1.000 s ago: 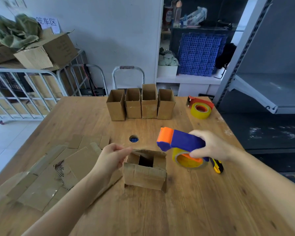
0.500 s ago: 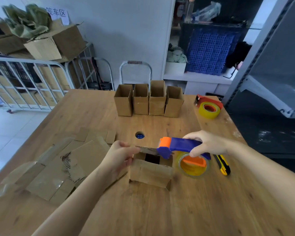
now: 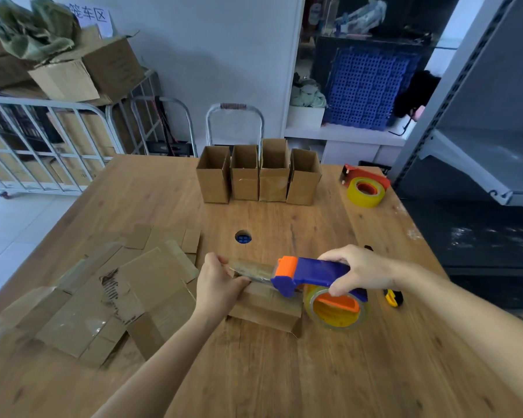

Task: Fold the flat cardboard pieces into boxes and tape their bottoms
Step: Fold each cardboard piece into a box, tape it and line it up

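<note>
Item: small brown cardboard box [image 3: 266, 309], near the middle of the wooden surface [image 3: 254, 372].
My left hand [image 3: 221, 285], fingers curled, pinches the strip of clear tape [image 3: 251, 268] at the box's left edge.
My right hand [image 3: 360, 273] grips the blue-and-orange tape dispenser [image 3: 308, 274] over the box's right side.
Flat brown cardboard pieces [image 3: 127, 291] lie to the left.
Four upright cardboard boxes [image 3: 257, 176] stand in a row at the far side.

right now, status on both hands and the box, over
Left grip pinches tape strip at left end of cardboard box. Right grip holds tape dispenser, strip stretched across box top. Path clear; utility knife beside right wrist.
</note>
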The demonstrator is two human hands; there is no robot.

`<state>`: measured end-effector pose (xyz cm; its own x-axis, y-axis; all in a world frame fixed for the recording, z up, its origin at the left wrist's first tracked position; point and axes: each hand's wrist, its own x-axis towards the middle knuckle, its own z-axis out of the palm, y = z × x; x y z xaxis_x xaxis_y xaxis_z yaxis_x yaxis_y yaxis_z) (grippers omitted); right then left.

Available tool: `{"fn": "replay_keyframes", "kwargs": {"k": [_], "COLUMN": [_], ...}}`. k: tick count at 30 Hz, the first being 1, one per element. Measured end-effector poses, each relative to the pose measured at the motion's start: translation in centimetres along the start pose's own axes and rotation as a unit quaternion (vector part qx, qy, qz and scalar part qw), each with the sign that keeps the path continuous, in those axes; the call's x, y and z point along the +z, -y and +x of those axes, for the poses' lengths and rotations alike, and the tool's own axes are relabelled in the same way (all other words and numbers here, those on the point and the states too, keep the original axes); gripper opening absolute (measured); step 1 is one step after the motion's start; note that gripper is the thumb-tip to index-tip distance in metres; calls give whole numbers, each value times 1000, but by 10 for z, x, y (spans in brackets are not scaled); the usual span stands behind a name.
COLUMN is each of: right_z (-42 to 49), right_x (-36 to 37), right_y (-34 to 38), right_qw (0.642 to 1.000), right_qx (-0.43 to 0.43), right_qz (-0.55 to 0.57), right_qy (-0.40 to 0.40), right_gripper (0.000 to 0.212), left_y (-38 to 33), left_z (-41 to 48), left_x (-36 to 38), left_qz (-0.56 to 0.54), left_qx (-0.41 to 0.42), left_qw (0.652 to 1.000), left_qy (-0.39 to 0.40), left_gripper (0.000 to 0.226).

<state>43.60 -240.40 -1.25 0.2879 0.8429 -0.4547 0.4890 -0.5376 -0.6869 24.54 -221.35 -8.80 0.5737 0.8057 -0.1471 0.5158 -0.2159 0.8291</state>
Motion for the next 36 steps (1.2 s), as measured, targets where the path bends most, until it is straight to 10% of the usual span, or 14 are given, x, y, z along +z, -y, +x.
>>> {"fn": "replay_keyframes", "kwargs": {"k": [6, 16, 26, 36], "right_z": [-1, -7, 3, 8], "right_x": [12, 23, 23, 25], "right_y": [-4, -14, -9, -14], "right_qw": [990, 985, 980, 985], "right_qx": [-10, 16, 15, 21], "right_qz": [-139, -172, -194, -171], "right_qy": [-36, -31, -35, -27], "right_gripper": [32, 39, 36, 42], "left_y": [0, -5, -22, 16], "left_z": [5, 0, -16, -1], "left_x": [-13, -21, -8, -9], "left_qz": [-142, 140, 103, -89], "left_qx": [-69, 110, 190, -3], "left_qw": [981, 983, 976, 996], "left_qy": [117, 46, -32, -8], "left_gripper": [32, 20, 26, 31]}}
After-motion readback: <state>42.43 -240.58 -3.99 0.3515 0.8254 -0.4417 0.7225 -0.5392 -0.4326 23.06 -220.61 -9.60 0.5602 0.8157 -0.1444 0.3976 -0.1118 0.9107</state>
